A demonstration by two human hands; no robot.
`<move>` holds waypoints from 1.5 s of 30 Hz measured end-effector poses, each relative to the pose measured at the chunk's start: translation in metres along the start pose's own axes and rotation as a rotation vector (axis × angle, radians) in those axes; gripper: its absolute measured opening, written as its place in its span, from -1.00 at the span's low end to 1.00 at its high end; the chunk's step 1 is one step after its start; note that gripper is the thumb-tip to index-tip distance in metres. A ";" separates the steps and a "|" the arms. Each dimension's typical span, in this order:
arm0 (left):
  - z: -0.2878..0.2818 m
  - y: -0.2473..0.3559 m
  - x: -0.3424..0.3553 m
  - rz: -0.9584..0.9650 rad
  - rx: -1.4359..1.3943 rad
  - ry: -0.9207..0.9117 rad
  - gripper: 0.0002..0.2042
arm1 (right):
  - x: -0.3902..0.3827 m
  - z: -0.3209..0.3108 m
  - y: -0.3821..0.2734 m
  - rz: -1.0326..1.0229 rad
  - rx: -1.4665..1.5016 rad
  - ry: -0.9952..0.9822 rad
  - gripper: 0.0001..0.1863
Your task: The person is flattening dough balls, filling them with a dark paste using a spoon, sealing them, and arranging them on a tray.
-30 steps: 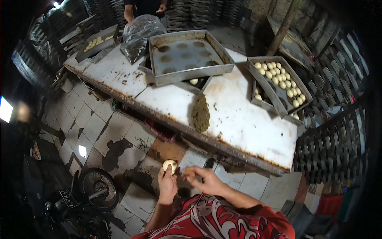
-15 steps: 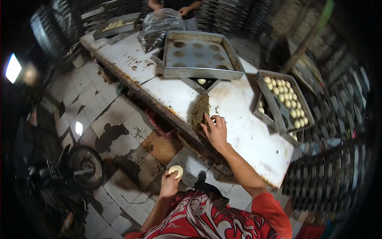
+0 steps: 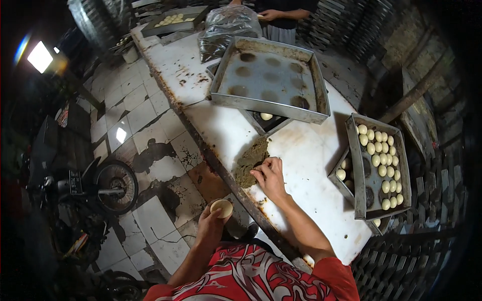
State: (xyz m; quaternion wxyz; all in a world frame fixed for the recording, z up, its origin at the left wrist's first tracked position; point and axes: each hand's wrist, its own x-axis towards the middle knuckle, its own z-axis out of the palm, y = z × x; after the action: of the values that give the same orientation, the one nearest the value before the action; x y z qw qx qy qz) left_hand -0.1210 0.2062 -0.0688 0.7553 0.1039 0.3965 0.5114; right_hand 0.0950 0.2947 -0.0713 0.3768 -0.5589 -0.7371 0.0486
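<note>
In my left hand (image 3: 208, 230), at the near edge of the table, rests a round, pale piece of dough (image 3: 222, 205); it is hollowed like a shallow cup, with the thumb over its rim. My right hand (image 3: 271, 181) is at the right side of a heap of brown, crumbly filling (image 3: 248, 163) on the white tabletop. Its fingers are curled and pinched together at the heap; the bit of filling between them is mostly hidden by the fingers.
A metal tray (image 3: 271, 75) with dark round marks sits on another tray beyond the filling. To the right, a tray (image 3: 357, 175) holds several dough balls (image 3: 383, 159). A co-worker (image 3: 283, 20) stands behind a plastic bag (image 3: 228, 30). A motorbike (image 3: 95, 188) is at left.
My right fingers have gone from spread to pinched together at the filling. The dough in my left hand now appears more cupped. The view has shifted, with the trays nearer.
</note>
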 end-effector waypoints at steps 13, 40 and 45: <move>0.076 0.114 0.121 -0.360 0.099 -0.473 -0.57 | 0.004 0.005 -0.055 1.206 0.551 0.297 -0.64; 0.116 -0.093 0.015 -0.540 0.285 -0.703 -0.63 | -0.152 -0.151 -0.032 0.970 0.844 0.479 -0.69; 0.113 -0.143 0.022 -0.637 -0.038 -0.999 -0.63 | -0.162 -0.135 -0.069 0.663 -0.015 0.425 -0.50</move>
State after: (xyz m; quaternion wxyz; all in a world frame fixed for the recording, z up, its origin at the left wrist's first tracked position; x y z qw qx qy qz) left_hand 0.0612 0.1879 -0.0852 0.9685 0.1942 -0.0048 0.1555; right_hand 0.1378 0.0827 -0.0222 0.4808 -0.7669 -0.4226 0.0453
